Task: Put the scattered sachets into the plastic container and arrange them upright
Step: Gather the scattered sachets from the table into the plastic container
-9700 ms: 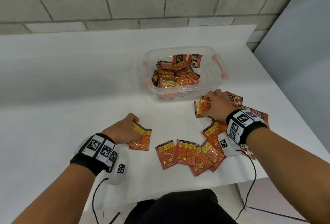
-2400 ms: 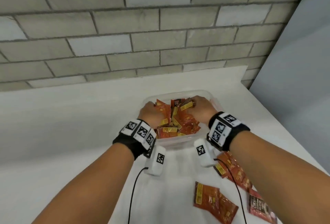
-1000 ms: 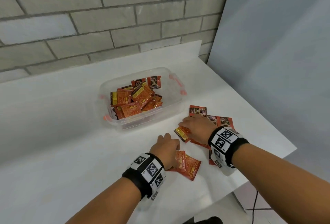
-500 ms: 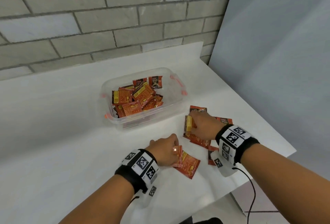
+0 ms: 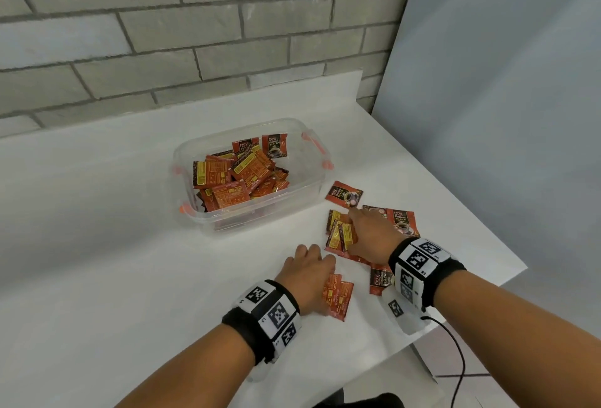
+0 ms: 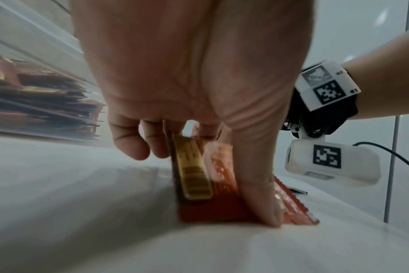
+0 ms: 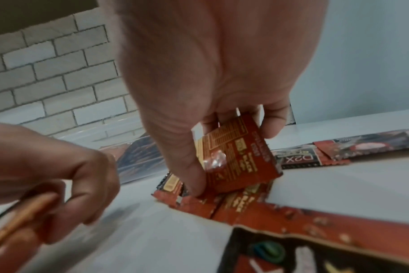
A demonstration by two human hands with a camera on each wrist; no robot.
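Observation:
A clear plastic container [image 5: 299, 209] with orange clips sits on the white table, holding a loose heap of red-orange sachets [image 5: 240, 176], most lying flat. My left hand [image 5: 307, 272] pinches a couple of sachets [image 6: 199, 177] between thumb and fingers, their lower edges on the table. To its right, my right hand [image 5: 367, 235] pinches a sachet [image 7: 236, 157] over a small pile of sachets [image 5: 338, 235]. More sachets lie loose around it: one [image 5: 344, 194] near the container, another [image 5: 401, 220] beyond the hand and one [image 5: 379, 279] by the wrist.
A grey brick wall [image 5: 195, 33] stands behind the table. A pale panel [image 5: 504, 114] rises on the right. The table's right edge [image 5: 487, 277] runs close to my right wrist, with a cable [image 5: 458, 359] hanging below it.
Both hands left the container and came down to the loose sachets at the table's right. Over the last second each hand gathered sachets up off the table.

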